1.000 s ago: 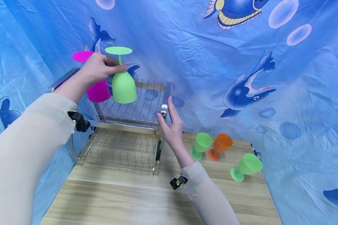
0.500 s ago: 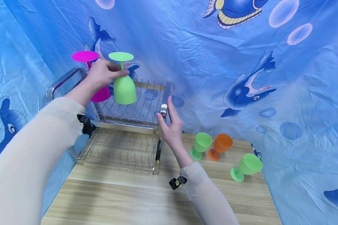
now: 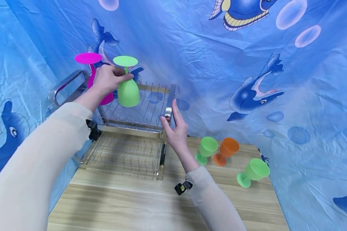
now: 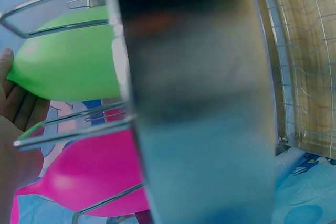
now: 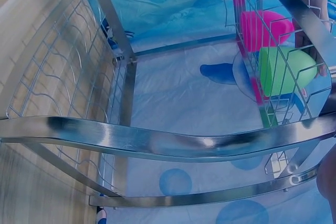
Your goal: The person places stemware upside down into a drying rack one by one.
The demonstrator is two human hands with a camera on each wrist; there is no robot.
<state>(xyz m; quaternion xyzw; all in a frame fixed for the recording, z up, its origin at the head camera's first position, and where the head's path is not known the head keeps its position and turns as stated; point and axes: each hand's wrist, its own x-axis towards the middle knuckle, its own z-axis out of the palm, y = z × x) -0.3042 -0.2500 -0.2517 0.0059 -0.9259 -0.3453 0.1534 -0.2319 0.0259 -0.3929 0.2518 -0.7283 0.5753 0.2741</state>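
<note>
My left hand (image 3: 106,78) pinches the stem of an upside-down green plastic goblet (image 3: 129,93) at the upper tier of a two-tier metal dish rack (image 3: 133,131). The green bowl (image 4: 68,64) lies between the rack's wires in the left wrist view. Just left of it, partly behind my hand, a magenta goblet (image 3: 88,58) also stands upside down on that tier. My right hand (image 3: 177,131) touches the rack's right side frame, its fingers extended upward and the thumb at the frame. Both bowls show through the upper wires in the right wrist view, including the magenta one (image 5: 262,30).
To the right on the wooden table (image 3: 150,205) stand a green goblet (image 3: 208,146), an orange goblet (image 3: 229,147) and another green goblet (image 3: 256,169), all upright. A blue sea-print curtain (image 3: 208,70) hangs close behind the rack and along both sides.
My left hand has lowered the green goblet slightly and shifted it a little to the right. More of the magenta goblet's base now shows. The right hand stays put.
</note>
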